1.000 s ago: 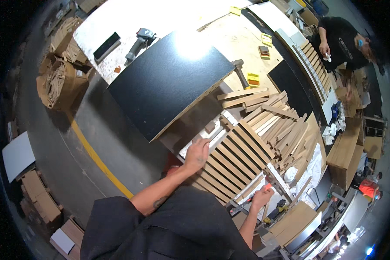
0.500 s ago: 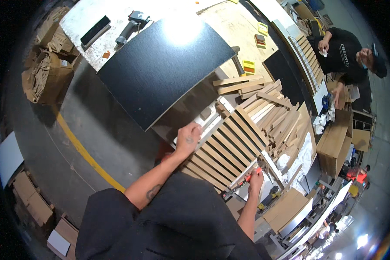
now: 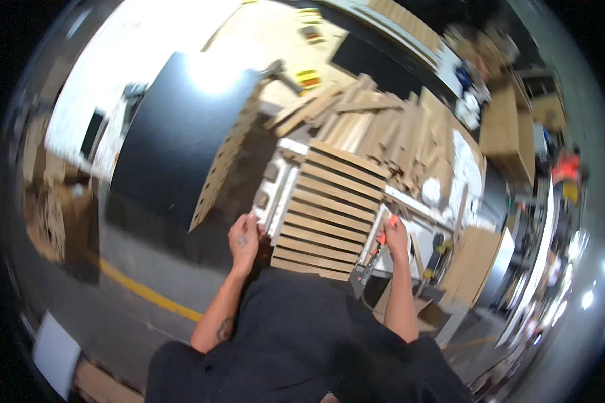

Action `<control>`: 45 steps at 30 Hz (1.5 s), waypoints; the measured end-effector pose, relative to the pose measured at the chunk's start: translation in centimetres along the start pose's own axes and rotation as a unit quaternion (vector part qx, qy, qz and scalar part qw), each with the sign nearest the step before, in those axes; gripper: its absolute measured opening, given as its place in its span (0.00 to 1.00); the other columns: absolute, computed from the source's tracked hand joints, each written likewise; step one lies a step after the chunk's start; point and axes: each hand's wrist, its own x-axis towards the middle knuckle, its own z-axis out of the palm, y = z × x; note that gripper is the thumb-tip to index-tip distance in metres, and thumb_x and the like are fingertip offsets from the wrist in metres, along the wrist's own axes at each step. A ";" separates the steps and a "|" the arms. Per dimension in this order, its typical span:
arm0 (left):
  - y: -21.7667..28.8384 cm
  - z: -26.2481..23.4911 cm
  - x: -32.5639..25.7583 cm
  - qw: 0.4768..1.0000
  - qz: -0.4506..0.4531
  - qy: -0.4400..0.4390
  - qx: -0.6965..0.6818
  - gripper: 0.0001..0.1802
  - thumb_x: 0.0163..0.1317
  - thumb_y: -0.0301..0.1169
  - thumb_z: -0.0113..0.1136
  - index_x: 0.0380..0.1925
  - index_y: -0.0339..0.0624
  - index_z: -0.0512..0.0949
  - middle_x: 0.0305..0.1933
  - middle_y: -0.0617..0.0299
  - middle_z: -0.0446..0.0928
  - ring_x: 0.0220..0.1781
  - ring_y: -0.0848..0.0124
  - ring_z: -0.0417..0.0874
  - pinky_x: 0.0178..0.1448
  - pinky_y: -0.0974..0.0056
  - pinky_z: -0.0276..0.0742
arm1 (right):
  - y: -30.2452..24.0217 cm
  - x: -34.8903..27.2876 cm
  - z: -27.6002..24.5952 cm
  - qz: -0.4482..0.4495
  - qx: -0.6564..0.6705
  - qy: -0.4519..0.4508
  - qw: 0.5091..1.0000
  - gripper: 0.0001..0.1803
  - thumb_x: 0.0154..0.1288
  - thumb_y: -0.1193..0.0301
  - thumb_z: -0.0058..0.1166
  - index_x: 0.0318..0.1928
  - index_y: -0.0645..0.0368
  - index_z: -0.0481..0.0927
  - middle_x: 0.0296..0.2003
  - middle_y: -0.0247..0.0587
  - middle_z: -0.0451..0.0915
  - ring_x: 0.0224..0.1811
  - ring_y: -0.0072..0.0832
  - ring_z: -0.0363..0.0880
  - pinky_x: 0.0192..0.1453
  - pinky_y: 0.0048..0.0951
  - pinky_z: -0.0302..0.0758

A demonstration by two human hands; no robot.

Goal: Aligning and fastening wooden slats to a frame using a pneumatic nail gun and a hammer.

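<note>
A panel of parallel pale wooden slats point(image 3: 326, 211) with dark gaps lies in front of my body, between two white rails. My left hand point(image 3: 244, 240) is closed, its fingertips at the outer edge of the left white rail point(image 3: 279, 203), where small wooden blocks sit. My right hand point(image 3: 394, 240) wraps round an orange handle point(image 3: 382, 236) beside the right rail. Dark and metallic parts run from this handle towards me; blur hides their exact kind.
A large black board point(image 3: 178, 134) stands to the left. Loose wooden strips point(image 3: 383, 127) are heaped beyond the slats, near a hammer point(image 3: 282, 75). Cardboard boxes point(image 3: 64, 215) stand at far left, and an open brown carton point(image 3: 507, 127) at right. A yellow line point(image 3: 148, 294) crosses the floor.
The view has swung, so the slats now lie nearly crosswise and the black board appears farther left. My left hand has moved down along the left rail. My right hand stays on the orange handle.
</note>
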 end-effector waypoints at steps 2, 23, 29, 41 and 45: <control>-0.5 -0.1 -1.2 0.999 0.033 -0.023 0.007 0.20 0.81 0.41 0.48 0.36 0.35 0.76 0.28 0.65 0.76 0.29 0.78 0.73 0.35 0.69 0.71 | -0.2 0.1 -0.2 -0.014 -0.030 0.007 0.999 0.09 0.75 0.69 0.52 0.47 0.62 0.75 0.27 0.37 0.78 0.23 0.25 0.80 0.28 0.29 0.79; -5.7 5.1 -11.9 0.938 -0.324 -0.027 -0.120 0.41 0.78 0.57 0.41 0.69 0.26 0.62 0.68 0.39 0.72 0.70 0.48 0.74 0.75 0.44 0.68 | 0.7 -3.0 -6.0 -0.139 0.138 0.178 0.964 0.15 0.76 0.69 0.52 0.53 0.69 0.80 0.34 0.51 0.82 0.31 0.34 0.81 0.36 0.33 0.76; -0.3 10.8 -14.8 0.913 -0.313 -0.018 -0.261 0.44 0.81 0.54 0.32 0.75 0.20 0.43 0.78 0.32 0.54 0.78 0.40 0.61 0.77 0.37 0.65 | 1.3 0.5 -8.9 -0.198 -0.096 0.242 0.945 0.19 0.71 0.72 0.57 0.58 0.68 0.76 0.39 0.62 0.81 0.42 0.59 0.81 0.46 0.53 0.77; -2.8 16.2 -17.7 0.832 -0.361 -0.076 -0.415 0.57 0.71 0.51 0.60 0.74 0.17 0.36 0.75 0.22 0.51 0.77 0.37 0.63 0.78 0.38 0.65 | -3.1 1.3 -7.7 -0.264 -0.137 0.175 0.939 0.21 0.72 0.67 0.55 0.60 0.66 0.76 0.54 0.55 0.77 0.57 0.52 0.77 0.62 0.48 0.74; -3.3 16.5 -18.0 0.824 -0.352 -0.062 -0.440 0.56 0.71 0.51 0.59 0.73 0.16 0.39 0.74 0.21 0.53 0.76 0.37 0.65 0.77 0.37 0.66 | -6.7 2.3 -4.5 -0.289 -0.125 0.073 0.946 0.20 0.73 0.66 0.53 0.60 0.66 0.76 0.53 0.54 0.79 0.57 0.52 0.78 0.63 0.48 0.74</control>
